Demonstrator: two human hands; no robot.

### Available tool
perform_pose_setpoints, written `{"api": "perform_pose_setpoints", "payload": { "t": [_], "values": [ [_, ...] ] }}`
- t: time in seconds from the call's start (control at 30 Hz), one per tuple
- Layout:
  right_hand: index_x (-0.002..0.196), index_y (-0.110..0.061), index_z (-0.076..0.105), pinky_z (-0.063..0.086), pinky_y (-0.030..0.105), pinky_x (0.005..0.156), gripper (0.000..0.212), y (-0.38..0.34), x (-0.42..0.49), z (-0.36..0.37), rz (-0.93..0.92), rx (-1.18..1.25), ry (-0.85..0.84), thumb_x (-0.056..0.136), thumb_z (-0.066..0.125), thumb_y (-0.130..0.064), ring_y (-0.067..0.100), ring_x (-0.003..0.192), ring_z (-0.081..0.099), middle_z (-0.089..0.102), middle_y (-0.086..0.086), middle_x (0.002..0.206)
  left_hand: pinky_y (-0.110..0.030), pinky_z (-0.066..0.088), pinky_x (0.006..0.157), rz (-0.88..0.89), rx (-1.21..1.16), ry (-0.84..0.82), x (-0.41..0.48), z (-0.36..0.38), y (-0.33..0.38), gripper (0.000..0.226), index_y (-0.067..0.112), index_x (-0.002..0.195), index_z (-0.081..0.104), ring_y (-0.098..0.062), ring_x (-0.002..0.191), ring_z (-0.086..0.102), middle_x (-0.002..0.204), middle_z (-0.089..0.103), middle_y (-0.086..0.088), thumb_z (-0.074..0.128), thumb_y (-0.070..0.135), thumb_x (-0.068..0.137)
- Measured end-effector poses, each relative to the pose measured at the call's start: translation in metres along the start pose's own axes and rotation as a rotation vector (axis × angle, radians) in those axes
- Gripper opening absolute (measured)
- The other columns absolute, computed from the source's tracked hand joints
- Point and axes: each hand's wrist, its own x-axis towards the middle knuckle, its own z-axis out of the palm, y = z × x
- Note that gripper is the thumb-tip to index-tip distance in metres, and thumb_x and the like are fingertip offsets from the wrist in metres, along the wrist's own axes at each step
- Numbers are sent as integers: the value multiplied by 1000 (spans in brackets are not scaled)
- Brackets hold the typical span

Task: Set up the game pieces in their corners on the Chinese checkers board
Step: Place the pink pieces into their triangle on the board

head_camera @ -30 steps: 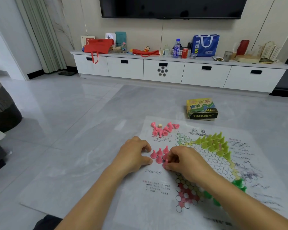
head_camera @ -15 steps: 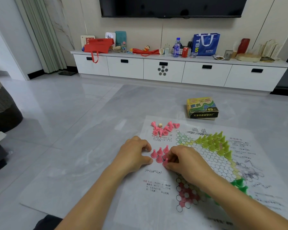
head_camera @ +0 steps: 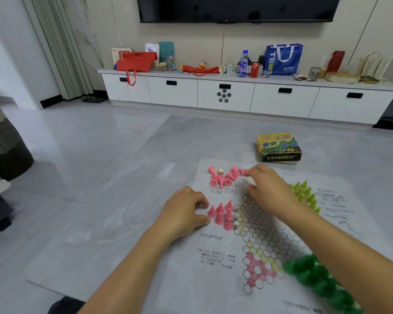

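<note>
Lying at ten o'clock from the right grip, loose pink pieces touch its fingertips, hold unclear; left grip slack, empty.

standing cones: pink | heaped cones: pink | bead: cream | far cones: lime green | near cones: dark green | board: white, black-outlined cell grid, yellow and red patches | box: yellow-green | floor: grey, marbled

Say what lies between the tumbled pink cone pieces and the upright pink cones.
Head view: between tumbled pink cones and upright pink cones, only red printed text on the white paper sheet; no pieces.
</note>
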Motion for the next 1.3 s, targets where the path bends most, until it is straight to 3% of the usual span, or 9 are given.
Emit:
{"api": "perform_pose_setpoints", "payload": {
  "t": [0.13, 0.27, 0.47, 0.6, 0.77, 0.93, 1.03, 1.3],
  "values": [
    [130, -12, 44, 35, 39, 103, 43, 0, 25, 7, -28, -144, -39, 89, 39, -1, 28, 129, 35, 38, 9, 143, -31, 42, 96, 2, -9, -2, 1, -1, -1, 34, 22, 108, 59, -15, 108, 49, 104, 46, 5, 69, 28, 76],
    [112, -8, 57, 46, 37, 83, 28, -1, 34, 14, -2, -228, -57, 89, 40, -4, 27, 105, 52, 54, 10, 117, -28, 41, 95, 15, -7, -5, 1, -1, -1, 34, 21, 109, 58, -15, 108, 48, 110, 48, 2, 68, 27, 77],
    [102, -10, 53, 44, 33, 68, 16, 2, 23, 15, -2, -219, -6, 87, 48, -7, 27, 91, 57, 57, 8, 106, -32, 41, 97, 14, 3, -4, 0, -1, 0, 34, 21, 109, 59, -16, 109, 48, 113, 49, 0, 68, 28, 76],
    [110, -12, 55, 48, 37, 77, 22, 1, 9, 10, -12, -176, -18, 89, 48, -12, 29, 96, 58, 56, 8, 112, -32, 41, 97, 8, -1, -2, 0, -1, 1, 34, 21, 108, 59, -15, 108, 48, 110, 49, 1, 69, 28, 76],
    [99, -12, 63, 49, 33, 83, 16, -5, -8, 2, -11, 99, -24, 86, 54, -13, 21, 94, 57, 60, 5, 105, -32, 41, 97, 6, 2, -2, -1, -1, 1, 34, 22, 108, 60, -15, 108, 49, 107, 47, 3, 69, 29, 75],
    [89, -16, 67, 41, 19, 66, 9, -5, -15, 5, 43, 326, -33, 82, 66, -21, 13, 86, 55, 58, -1, 94, -31, 41, 97, 10, 5, 6, -2, -1, 2, 34, 22, 108, 59, -15, 107, 48, 102, 44, 6, 70, 29, 76],
    [88, -17, 68, 48, 24, 76, 10, -3, -17, 6, 79, 413, -57, 79, 69, -22, 12, 85, 58, 66, -2, 91, -30, 42, 97, 9, 5, 7, -1, -1, 1, 34, 22, 107, 60, -14, 107, 48, 102, 44, 6, 70, 29, 76],
    [85, -19, 66, 49, 29, 80, 5, -3, -17, 8, 60, 342, -62, 80, 67, -18, 13, 89, 59, 68, -2, 93, -32, 42, 96, 6, -5, 6, -1, -1, 1, 34, 21, 107, 60, -16, 107, 49, 104, 46, 3, 70, 28, 75]
  ]
}}
